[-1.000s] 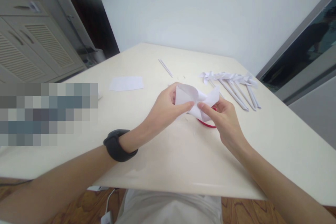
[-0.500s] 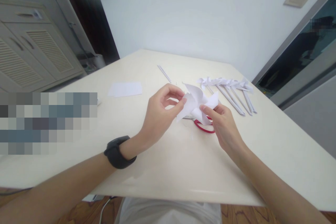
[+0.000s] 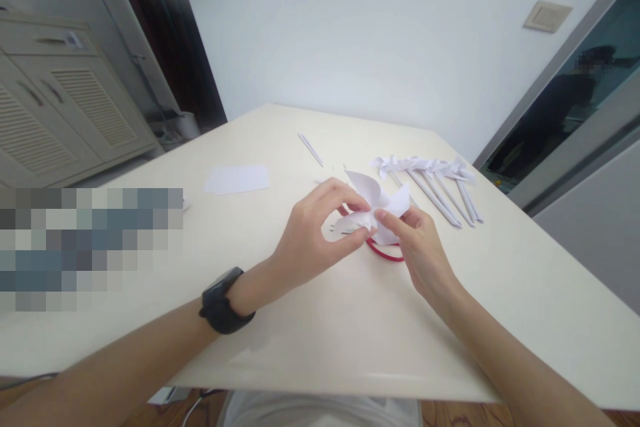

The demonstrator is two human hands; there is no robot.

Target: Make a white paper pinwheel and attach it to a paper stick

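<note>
A white paper pinwheel head [image 3: 376, 203], folded into curved blades, is held just above the cream table [image 3: 325, 320] near its middle. My left hand [image 3: 313, 237], with a black watch on its wrist, pinches the pinwheel's left blades between thumb and fingers. My right hand [image 3: 417, 247] pinches its centre and right side with thumb and forefinger. Red-handled scissors [image 3: 385, 253] lie on the table right under the paper, mostly hidden by both hands.
Several finished white pinwheels on rolled paper sticks [image 3: 435, 180] lie in a row at the back right. A loose paper stick [image 3: 310, 149] lies farther back. A flat white sheet [image 3: 237, 179] rests at the left. Cabinets [image 3: 60, 107] stand beyond the table's left side.
My left hand's fingers have closed down on the pinwheel's left blades again after opening. The paper has sunk a little toward the table. The view has tilted slightly.
</note>
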